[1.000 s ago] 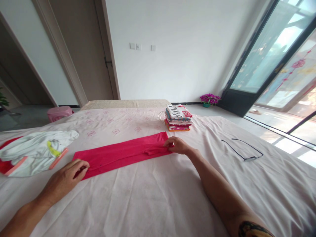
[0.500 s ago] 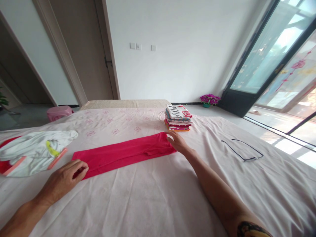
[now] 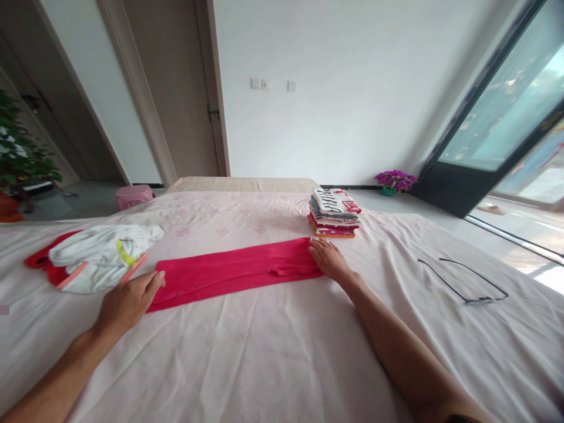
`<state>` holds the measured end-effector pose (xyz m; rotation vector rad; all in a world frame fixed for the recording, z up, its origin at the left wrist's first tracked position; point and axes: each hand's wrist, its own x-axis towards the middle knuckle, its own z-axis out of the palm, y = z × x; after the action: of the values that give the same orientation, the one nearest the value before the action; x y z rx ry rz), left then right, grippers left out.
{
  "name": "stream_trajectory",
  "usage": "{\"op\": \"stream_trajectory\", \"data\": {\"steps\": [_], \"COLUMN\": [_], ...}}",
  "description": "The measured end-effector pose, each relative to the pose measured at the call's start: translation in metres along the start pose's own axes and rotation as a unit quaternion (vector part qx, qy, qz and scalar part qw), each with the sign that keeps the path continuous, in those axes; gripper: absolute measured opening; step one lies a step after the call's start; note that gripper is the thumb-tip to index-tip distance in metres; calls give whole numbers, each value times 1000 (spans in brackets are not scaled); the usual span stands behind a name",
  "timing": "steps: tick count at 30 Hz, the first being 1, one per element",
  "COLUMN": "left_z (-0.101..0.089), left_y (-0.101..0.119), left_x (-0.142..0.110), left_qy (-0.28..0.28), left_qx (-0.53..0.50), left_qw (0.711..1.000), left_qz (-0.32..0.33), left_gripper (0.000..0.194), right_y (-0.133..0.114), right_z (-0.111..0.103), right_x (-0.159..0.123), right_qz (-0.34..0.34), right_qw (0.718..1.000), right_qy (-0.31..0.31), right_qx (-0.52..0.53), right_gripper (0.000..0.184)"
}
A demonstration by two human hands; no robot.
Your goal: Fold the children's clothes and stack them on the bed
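A long pink-red garment (image 3: 229, 271), folded into a narrow strip, lies across the pale sheet (image 3: 273, 352) of a bed. My left hand (image 3: 127, 302) rests at the strip's left end, fingers stretched out along the edge. At the strip's right end lies my right hand (image 3: 329, 259), flat with fingers extended on the cloth. Neither hand grips anything.
A stack of folded clothes (image 3: 333, 212) stands just beyond my right hand. A loose white garment (image 3: 99, 252) over a red one (image 3: 37, 258) lies at the left. A wire hanger (image 3: 465, 282) rests on the right. Beyond the bed are a pink stool (image 3: 131, 197), a flower pot (image 3: 394, 181), a door and glass doors.
My right hand went from pinching the strip's right end to lying flat on it. My left fingers uncurled. The view swung slightly left.
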<state>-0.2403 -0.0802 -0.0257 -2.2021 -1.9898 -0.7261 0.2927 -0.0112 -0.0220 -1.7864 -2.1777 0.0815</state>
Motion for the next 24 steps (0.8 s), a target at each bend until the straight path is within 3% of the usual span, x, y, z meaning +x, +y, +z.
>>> {"op": "stream_trajectory", "data": {"steps": [3,7,11,14,18,24], "left_z": [-11,-8,25,59,85,74], "left_y": [16,54,97,115,113,101], "left_x": [13,35,53,61,61,55], "left_qy": [-18,-46,-59,-93,-122,-163], "left_qx": [1,-35,-78,-79,-23,35], "left_qw": [999,998,990,979,971,968], "left_qz": [-41,17,98,166,204,189], "left_gripper": [36,30,38,51,59,67], "right_y": [-7,-35,-77,-93,-79,-43], "right_z": [-10,-7,17,35,43,36], "right_x": [3,10,16,22,29,37], "right_qz": [-21,-74,-118,-142,-101,-25], "right_qw": [999,997,992,989,993,993], "right_qy": [30,4,-31,-21,-42,-67], "right_qx": [11,-22,-32,-33,-51,-98], "right_gripper": [48,49,57,58,59,63]}}
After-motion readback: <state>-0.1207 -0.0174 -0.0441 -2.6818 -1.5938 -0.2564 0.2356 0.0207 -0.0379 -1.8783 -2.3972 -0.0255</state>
